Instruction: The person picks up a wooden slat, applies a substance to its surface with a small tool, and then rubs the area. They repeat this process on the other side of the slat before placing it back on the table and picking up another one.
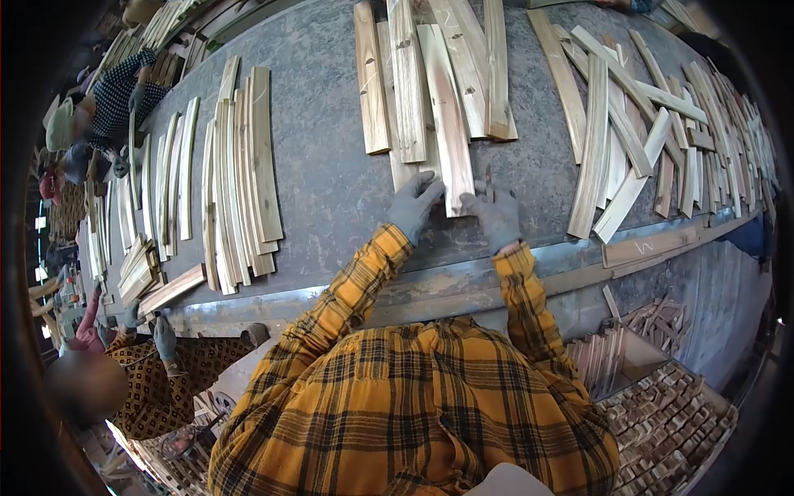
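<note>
Both my hands wear grey gloves. My left hand (415, 207) is at the left edge of a pale wooden plank with a pinkish streak (449, 124), its fingers stretched out and slightly apart over the end of another plank lying beneath. On the right side, my right hand (495, 217) holds a thin, reddish-brown stick that looks like a pencil (489, 180) upright between its fingers. The thumb of that hand touches the near right corner of the streaked plank. More planks (407, 83) lie side by side and overlapping around it, pointing away from me.
A stack of long strips (240, 174) lies on the grey table (318, 149) to the left. Crossed, jumbled strips (612, 132) cover its right side. A person in a patterned garment (182, 364) works at the left. Below the table edge is a crate of wood blocks (662, 422).
</note>
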### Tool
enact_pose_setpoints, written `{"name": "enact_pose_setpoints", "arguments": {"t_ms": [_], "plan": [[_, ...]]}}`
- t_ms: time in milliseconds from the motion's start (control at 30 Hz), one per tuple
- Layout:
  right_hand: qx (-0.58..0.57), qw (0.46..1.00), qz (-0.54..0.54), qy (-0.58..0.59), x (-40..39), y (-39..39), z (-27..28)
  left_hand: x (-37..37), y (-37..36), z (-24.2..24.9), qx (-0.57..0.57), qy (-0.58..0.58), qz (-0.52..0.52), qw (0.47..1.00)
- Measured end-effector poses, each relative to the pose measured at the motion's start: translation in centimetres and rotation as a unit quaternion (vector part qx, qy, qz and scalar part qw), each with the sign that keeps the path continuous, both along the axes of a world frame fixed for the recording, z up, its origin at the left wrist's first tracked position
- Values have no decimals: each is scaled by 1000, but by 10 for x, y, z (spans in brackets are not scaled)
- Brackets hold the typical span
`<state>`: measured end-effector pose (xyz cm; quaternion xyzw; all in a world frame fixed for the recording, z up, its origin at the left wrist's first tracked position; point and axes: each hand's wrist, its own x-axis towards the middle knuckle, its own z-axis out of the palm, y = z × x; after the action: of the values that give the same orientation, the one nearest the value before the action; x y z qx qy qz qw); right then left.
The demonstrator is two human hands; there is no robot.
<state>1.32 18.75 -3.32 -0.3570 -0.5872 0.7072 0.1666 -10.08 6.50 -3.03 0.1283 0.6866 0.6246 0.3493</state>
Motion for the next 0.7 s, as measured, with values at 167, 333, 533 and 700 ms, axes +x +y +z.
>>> {"name": "enact_pose_setpoints", "arguments": {"t_ms": [167, 333, 533, 700], "plan": [[100, 988, 111, -25, 44, -56, 20, 11, -38, 39, 87, -332, -77, 936], [484, 874, 50, -11, 31, -40, 41, 8, -118, 56, 26, -353, -115, 928], [394, 919, 16, 16, 17, -60, -16, 13, -156, 64, -23, -371, -132, 919], [521, 848, 41, -89, 10, -65, 1, 16, -150, 74, -23, -354, -132, 925]]}}
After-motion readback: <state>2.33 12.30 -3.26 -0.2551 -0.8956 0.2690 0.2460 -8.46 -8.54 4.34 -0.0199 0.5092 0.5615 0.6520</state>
